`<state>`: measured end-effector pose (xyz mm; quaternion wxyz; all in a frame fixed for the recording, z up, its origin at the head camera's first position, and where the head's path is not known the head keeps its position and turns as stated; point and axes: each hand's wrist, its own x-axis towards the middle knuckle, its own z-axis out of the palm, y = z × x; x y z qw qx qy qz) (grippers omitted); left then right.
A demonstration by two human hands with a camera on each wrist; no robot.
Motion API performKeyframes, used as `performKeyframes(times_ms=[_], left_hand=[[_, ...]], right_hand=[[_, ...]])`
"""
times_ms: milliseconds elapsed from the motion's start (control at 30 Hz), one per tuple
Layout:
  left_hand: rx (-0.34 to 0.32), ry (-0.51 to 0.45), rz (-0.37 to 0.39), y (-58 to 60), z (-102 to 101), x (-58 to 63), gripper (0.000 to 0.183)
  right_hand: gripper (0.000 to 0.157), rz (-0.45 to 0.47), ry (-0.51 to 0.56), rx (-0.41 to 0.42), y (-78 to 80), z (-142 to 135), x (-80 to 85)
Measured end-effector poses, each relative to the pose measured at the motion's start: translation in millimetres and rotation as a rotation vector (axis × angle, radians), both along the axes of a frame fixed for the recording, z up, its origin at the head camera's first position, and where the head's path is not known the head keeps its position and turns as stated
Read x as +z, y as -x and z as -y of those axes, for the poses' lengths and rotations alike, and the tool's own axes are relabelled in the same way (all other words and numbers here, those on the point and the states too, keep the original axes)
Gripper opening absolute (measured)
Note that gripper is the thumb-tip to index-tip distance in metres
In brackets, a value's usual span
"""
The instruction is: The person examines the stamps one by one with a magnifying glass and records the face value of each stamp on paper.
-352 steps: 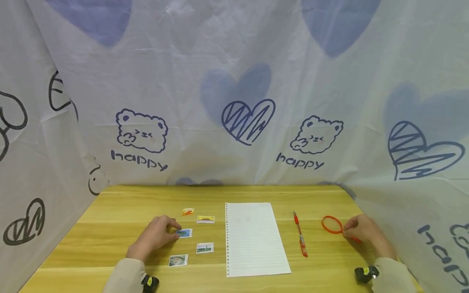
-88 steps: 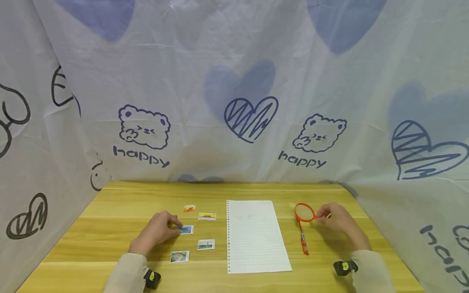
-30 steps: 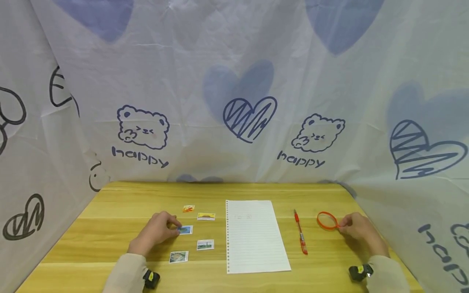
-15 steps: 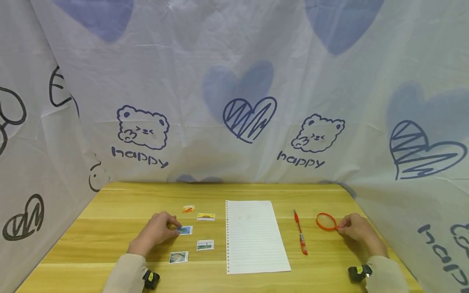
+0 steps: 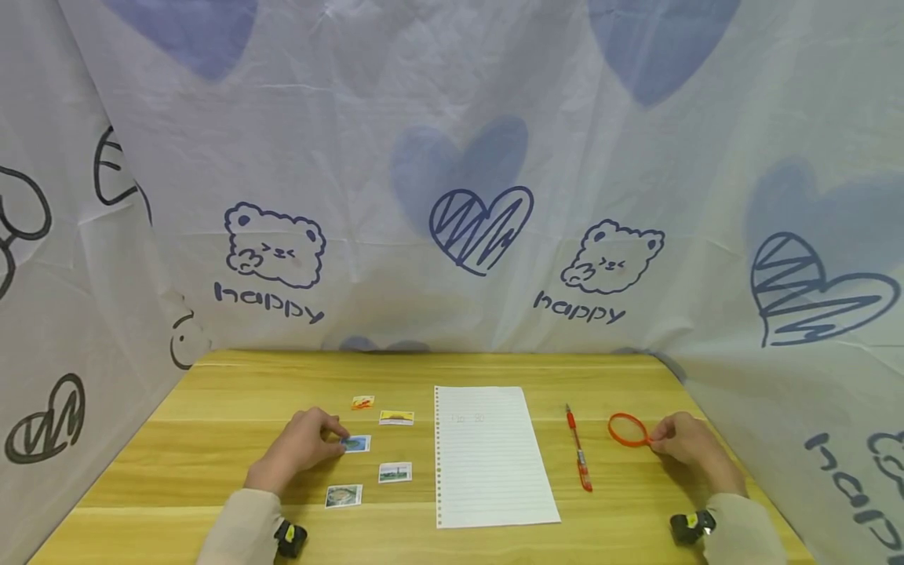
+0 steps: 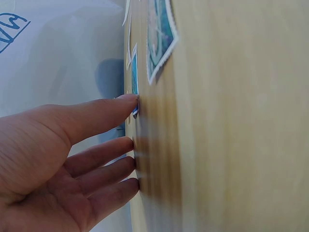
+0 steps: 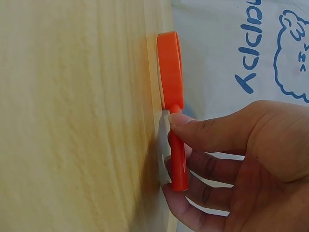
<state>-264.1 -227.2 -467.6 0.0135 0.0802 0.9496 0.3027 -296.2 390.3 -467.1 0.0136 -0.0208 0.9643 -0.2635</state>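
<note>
My left hand has its thumb and fingertips on the left end of a blue picture stamp that lies flat on the table. In the left wrist view the thumb reaches that stamp, and the other visible fingertips rest on the wood. Over at the right, my right hand grips the handle of an orange-red magnifying glass. The right wrist view shows thumb and fingers around the handle. Whether the lens ring touches the table, I cannot tell.
Several other stamps surround the blue one, including a yellow stamp and a green stamp. A lined sheet with faint writing lies mid-table. Between it and the magnifying glass is a red pen. Printed cloth hangs behind the table.
The magnifying glass went left over the pen's upper end, then back right. Within the last second my right hand shifted it slightly left and nearer. The left hand stays at the blue stamp.
</note>
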Motion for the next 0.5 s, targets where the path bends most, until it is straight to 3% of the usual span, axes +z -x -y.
performKeyframes(times_ms=[500], left_hand=[[-0.002,0.0,0.002,1.8,0.5,-2.3,0.014]], right_hand=[[0.009,-0.014,-0.017,0.02,0.7,-3.3,-1.3]])
